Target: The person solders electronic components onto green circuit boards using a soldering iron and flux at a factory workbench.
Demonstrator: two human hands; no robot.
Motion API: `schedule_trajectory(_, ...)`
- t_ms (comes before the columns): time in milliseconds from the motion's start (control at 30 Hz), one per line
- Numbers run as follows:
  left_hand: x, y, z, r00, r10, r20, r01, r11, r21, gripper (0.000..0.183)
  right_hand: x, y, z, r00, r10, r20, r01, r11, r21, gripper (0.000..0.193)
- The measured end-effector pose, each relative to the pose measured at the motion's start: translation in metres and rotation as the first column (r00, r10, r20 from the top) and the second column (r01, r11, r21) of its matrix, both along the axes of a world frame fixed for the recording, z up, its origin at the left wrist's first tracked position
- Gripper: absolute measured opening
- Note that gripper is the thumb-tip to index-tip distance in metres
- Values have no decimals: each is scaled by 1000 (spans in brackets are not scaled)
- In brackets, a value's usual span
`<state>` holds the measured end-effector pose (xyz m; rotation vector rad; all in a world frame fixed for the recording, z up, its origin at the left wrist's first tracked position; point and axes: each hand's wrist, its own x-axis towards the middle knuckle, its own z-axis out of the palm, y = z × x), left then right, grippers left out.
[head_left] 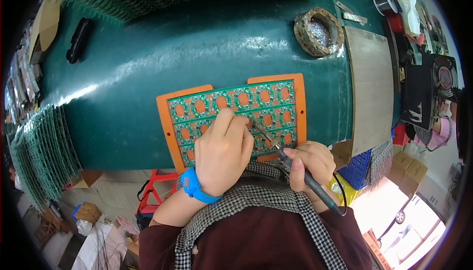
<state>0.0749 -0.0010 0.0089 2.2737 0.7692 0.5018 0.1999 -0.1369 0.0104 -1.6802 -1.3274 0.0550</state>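
Soldering seems in hand: inside the orange tray [300,92] lies the circuit-board panel [256,108], the right hand [311,161] pinches a soldering iron [315,186], the left hand's [224,144] grip cannot be told, and the next move calls for steadiness.

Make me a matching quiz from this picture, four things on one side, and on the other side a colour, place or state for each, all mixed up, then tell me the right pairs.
Things:
1. Soldering iron
2. Wristband
3. Frame around the circuit boards
4. Round, rough-rimmed bowl

Colours, places, states:
A. Orange
B. On the green table, beside a flat pale board
C. Held in the right hand
D. Bright blue

Right pairs: 1-C, 2-D, 3-A, 4-B.
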Motion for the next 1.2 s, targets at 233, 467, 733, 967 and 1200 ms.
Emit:
schedule_trajectory(233, -15, -13, 5, 999, -15, -30, 12, 995, -103, 11, -5, -21, 0, 999, -34, -10, 35, 997, 72, 10)
schedule_trajectory(467, -18, -21, 4, 998, -60, -32, 60, 998, 23, 10, -16, -27, -5, 1000, 13, -19, -11, 997, 71, 10)
schedule_trajectory(733, -20, -18, 4, 997, -64, -31, 62, 996, -60, 8, -20, -32, -4, 1000, 13, -16, -12, 995, 97, 10)
schedule_trajectory(967, -41, -18, 3, 1000, -13, -13, 11, 992, -128, 15, -24, -37, -3, 1000, -11, 9, 10, 993, 121, 11)
schedule_trajectory(1200, -49, -24, -1, 1000, 14, 14, -12, 994, -109, 17, -28, -32, -7, 999, 27, -19, -25, 991, 128, 12)
